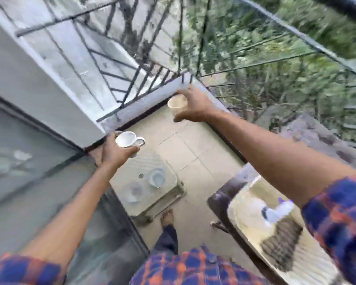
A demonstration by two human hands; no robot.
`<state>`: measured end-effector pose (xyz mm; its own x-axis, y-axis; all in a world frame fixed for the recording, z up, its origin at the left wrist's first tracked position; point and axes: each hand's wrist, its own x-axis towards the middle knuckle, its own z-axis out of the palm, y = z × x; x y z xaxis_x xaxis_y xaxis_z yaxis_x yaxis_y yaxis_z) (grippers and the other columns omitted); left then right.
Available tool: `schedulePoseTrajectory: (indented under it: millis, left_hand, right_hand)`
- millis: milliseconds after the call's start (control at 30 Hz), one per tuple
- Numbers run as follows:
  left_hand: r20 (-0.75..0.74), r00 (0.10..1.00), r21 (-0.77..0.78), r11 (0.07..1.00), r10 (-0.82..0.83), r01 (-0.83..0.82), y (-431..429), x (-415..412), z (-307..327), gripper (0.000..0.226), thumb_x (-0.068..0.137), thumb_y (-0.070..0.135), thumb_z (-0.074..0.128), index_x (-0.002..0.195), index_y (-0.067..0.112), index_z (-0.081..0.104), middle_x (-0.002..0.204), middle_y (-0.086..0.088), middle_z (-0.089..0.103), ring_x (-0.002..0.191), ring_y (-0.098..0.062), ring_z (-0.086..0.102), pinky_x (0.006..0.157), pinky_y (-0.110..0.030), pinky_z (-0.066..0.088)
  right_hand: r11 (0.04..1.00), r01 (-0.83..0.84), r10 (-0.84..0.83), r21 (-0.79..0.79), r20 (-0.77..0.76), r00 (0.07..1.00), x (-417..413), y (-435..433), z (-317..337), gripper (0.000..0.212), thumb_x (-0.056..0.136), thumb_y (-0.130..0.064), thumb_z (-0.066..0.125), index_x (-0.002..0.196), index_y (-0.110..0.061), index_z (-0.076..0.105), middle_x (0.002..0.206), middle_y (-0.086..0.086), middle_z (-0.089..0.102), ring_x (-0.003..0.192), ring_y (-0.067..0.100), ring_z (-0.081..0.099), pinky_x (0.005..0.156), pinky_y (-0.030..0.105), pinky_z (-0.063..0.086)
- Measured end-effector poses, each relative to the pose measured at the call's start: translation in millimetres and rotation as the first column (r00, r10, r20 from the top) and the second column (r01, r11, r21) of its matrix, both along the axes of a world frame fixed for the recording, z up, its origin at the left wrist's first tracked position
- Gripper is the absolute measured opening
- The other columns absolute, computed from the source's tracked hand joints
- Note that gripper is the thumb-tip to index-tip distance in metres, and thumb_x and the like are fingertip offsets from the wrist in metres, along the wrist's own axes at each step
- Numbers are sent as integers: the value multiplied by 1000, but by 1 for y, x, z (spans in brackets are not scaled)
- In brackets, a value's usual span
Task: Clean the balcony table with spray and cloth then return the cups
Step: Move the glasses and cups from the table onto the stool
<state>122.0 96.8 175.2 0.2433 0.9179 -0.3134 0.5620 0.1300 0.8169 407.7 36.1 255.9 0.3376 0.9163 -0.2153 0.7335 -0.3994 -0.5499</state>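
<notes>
Tiled balcony floor (193, 145); left hand (113, 153) grips white mug (126, 139), right hand (195, 105) beige cup (177, 104).

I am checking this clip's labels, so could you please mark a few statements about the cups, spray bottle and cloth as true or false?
1. The left hand holds a white ceramic mug with a handle. True.
2. The right hand is empty. False: it holds a beige handleless cup.
3. The white spray bottle lies on the pale tabletop. True.
4. The dark checked cloth hangs on the black metal railing. False: it lies on the tabletop beside the bottle.
</notes>
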Motion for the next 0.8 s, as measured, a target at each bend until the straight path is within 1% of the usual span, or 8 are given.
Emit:
schedulePoseTrajectory:
  millis: [67, 100, 167, 267, 433, 600, 700, 800]
  left_hand:
    - [-83, 995, -66, 996, 62, -67, 14, -37, -43, 84, 40, 44, 87, 115, 16, 61, 112, -10, 69, 101, -30, 67, 79, -39, 58]
    - [-122, 989, -94, 991, 80, -91, 18, -54, -68, 88, 38, 48, 86, 116, 17, 61, 113, -9, 69, 103, -31, 67, 83, -43, 58]
    - [-177, 980, -117, 987, 91, -113, 9, -71, -85, 81, 49, 37, 93, 121, 17, 60, 115, -8, 68, 104, -30, 65, 86, -39, 54]
    - [-197, 970, -149, 974, 140, -171, 10, -89, -123, 70, 63, 18, 94, 123, 11, 58, 115, -9, 65, 102, -26, 61, 77, -28, 43]
    - [-283, 946, -186, 959, 158, -216, 30, -107, -189, 74, 62, 24, 94, 124, 14, 54, 110, -3, 59, 101, -28, 58, 77, -30, 44]
    - [-325, 942, -169, 974, 89, -150, 47, -103, -236, 67, 68, 25, 90, 124, 15, 53, 112, -3, 58, 99, -25, 53, 75, -28, 37]
    - [-308, 947, -126, 983, 86, -131, 51, -101, -260, 66, 67, 22, 90, 122, 13, 54, 117, -4, 59, 103, -24, 54, 76, -28, 35]
    - [-299, 953, -95, 992, 51, -83, 52, -97, -279, 64, 65, 17, 89, 118, 10, 54, 115, -9, 60, 104, -29, 57, 78, -33, 41]
  right_hand:
    - [993, -80, 78, -91, -28, 997, -41, 33, -36, 97, 62, -41, 92, 146, -17, 50, 147, 14, 46, 134, 30, 47, 106, 32, 42]
    - [984, -114, 110, -138, -40, 993, -58, 45, -56, 95, 62, -40, 92, 145, -17, 51, 145, 14, 48, 132, 30, 49, 104, 32, 42]
    - [960, -161, 148, -230, -69, 986, -89, 56, -94, 95, 62, -40, 92, 145, -17, 50, 141, 10, 50, 127, 30, 53, 102, 33, 44]
    - [929, -194, 172, -315, -95, 980, -127, 69, -154, 95, 60, -39, 92, 141, -22, 46, 134, 7, 50, 121, 31, 56, 100, 40, 50]
    - [903, -197, 151, -381, -147, 977, -164, 92, -233, 92, 61, -26, 91, 137, -27, 40, 134, 5, 44, 117, 32, 56, 92, 44, 53]
    - [915, -118, 25, -385, -239, 971, -177, 110, -296, 90, 63, -3, 83, 137, -27, 40, 132, 8, 41, 112, 34, 56, 88, 39, 51]
    - [917, -131, 49, -377, -221, 974, -178, 112, -322, 82, 67, 5, 73, 136, -26, 41, 132, 8, 41, 109, 33, 57, 86, 38, 52]
    - [910, -186, 129, -370, -173, 976, -177, 109, -342, 79, 69, 8, 67, 136, -24, 41, 134, 9, 39, 108, 33, 54, 83, 40, 50]
